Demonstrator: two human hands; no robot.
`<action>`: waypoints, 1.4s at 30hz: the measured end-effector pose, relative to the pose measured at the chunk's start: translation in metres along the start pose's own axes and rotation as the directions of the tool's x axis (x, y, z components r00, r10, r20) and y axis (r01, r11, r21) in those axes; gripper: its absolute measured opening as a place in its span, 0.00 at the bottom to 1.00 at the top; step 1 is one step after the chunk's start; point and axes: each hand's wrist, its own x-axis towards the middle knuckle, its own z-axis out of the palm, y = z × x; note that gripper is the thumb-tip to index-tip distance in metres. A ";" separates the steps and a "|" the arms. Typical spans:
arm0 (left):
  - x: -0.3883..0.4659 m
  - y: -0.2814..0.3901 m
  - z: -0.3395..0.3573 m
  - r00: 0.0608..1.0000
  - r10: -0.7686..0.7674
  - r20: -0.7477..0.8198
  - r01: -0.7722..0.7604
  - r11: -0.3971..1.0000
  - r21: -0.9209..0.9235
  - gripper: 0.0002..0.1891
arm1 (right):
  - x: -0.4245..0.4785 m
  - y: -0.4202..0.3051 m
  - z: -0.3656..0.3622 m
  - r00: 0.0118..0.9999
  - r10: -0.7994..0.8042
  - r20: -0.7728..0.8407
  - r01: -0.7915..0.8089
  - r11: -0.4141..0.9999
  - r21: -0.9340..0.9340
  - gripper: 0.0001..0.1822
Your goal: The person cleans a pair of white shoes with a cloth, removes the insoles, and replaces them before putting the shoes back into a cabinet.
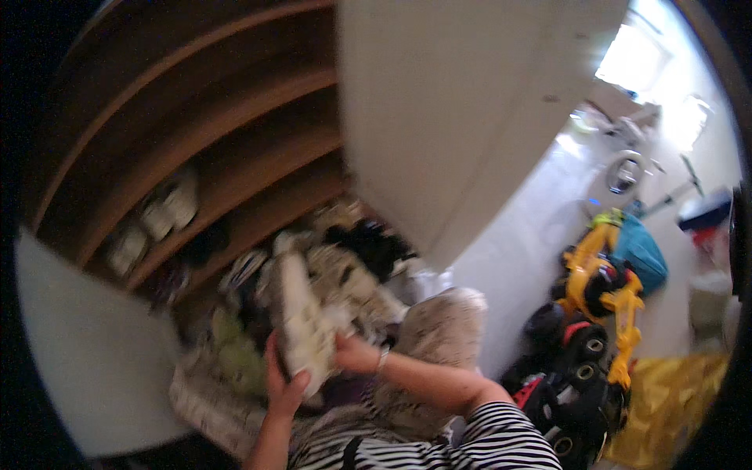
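A pale, off-white shoe [302,329] is held up in front of my lap, blurred by motion. My left hand [285,379] grips its near end, the thumb across the top. At its right side is my right hand [355,353], fingers against the shoe and partly hidden; a light band circles that wrist. Just beyond lies a jumbled pile of shoes [352,282], with a black item [373,247] among them. A greenish item [235,352] lies left of my left hand. My bent knee in patterned trousers [443,329] is right of the pile.
A brown shelf unit [235,132] stands ahead, with white shoes [170,211] on one shelf. An open door panel [470,117] and a pale panel [100,364] flank it. On the right are a yellow toy [627,317], black wheeled items [581,376], a teal bag [643,252] and yellow sheeting [670,405].
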 end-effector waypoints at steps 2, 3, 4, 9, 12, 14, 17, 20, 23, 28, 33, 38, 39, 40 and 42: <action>0.001 0.001 -0.001 0.999 -0.028 0.019 0.027 0.999 0.027 0.50 | 0.002 -0.003 0.002 0.995 -0.097 0.008 0.095 0.988 0.124 0.22; 0.001 0.001 -0.008 0.998 -0.046 0.033 0.045 0.998 0.033 0.49 | -0.001 -0.029 0.000 0.998 -0.068 0.001 0.068 0.987 -0.148 0.22; 0.000 0.008 -0.003 0.997 -0.074 0.038 0.074 0.997 0.004 0.49 | -0.002 -0.034 0.002 0.998 -0.069 0.014 0.070 0.996 -0.056 0.23; -0.008 0.011 0.002 0.998 -0.040 0.037 0.040 0.999 0.008 0.48 | 0.005 -0.027 -0.002 0.966 -0.233 0.112 0.257 0.903 -0.344 0.27; -0.012 -0.001 -0.004 0.999 -0.023 0.042 0.018 0.994 0.105 0.49 | 0.005 -0.002 -0.009 0.919 -0.308 0.247 0.385 0.566 -0.729 0.29; -0.011 0.000 -0.002 0.997 -0.030 0.070 0.021 0.992 0.126 0.49 | 0.006 0.012 -0.010 0.948 -0.142 0.285 0.317 0.344 -0.884 0.28; -0.011 0.011 0.000 0.995 -0.046 0.089 0.036 0.993 0.110 0.51 | 0.003 0.001 -0.005 0.900 -0.402 0.167 0.337 0.400 -0.853 0.28; -0.015 0.006 -0.001 0.997 -0.047 0.067 0.039 0.992 0.121 0.51 | 0.002 -0.006 -0.008 0.916 -0.333 0.224 0.369 0.480 -0.796 0.28; -0.015 0.005 -0.001 0.997 -0.028 0.065 0.021 0.995 0.101 0.52 | 0.005 0.011 -0.010 0.879 -0.419 0.225 0.398 0.389 -0.831 0.28; -0.011 -0.002 -0.012 0.991 -0.135 -0.022 0.132 0.986 -0.101 0.49 | -0.003 -0.030 0.015 0.990 -0.089 0.111 0.060 0.968 0.245 0.27; -0.008 0.008 -0.012 0.997 -0.082 0.007 0.082 0.993 -0.083 0.47 | -0.002 -0.030 0.015 0.967 -0.253 0.034 0.244 0.878 -0.412 0.21; -0.009 0.000 -0.007 0.999 -0.043 -0.012 0.043 0.999 -0.009 0.46 | -0.001 -0.023 0.013 0.945 -0.327 0.010 0.300 0.853 -0.426 0.20; -0.009 0.005 -0.006 0.998 -0.062 -0.006 0.062 0.998 -0.006 0.47 | -0.001 -0.027 0.014 0.958 -0.286 0.029 0.282 0.915 -0.290 0.21; -0.010 0.008 -0.006 0.997 -0.081 -0.001 0.081 0.997 -0.003 0.47 | -0.003 -0.035 0.013 0.968 -0.246 0.055 0.251 0.957 -0.148 0.22; -0.014 -0.005 -0.016 0.990 -0.135 0.031 0.136 0.990 -0.024 0.48 | -0.003 -0.037 0.015 0.983 -0.155 0.095 0.142 0.982 0.126 0.27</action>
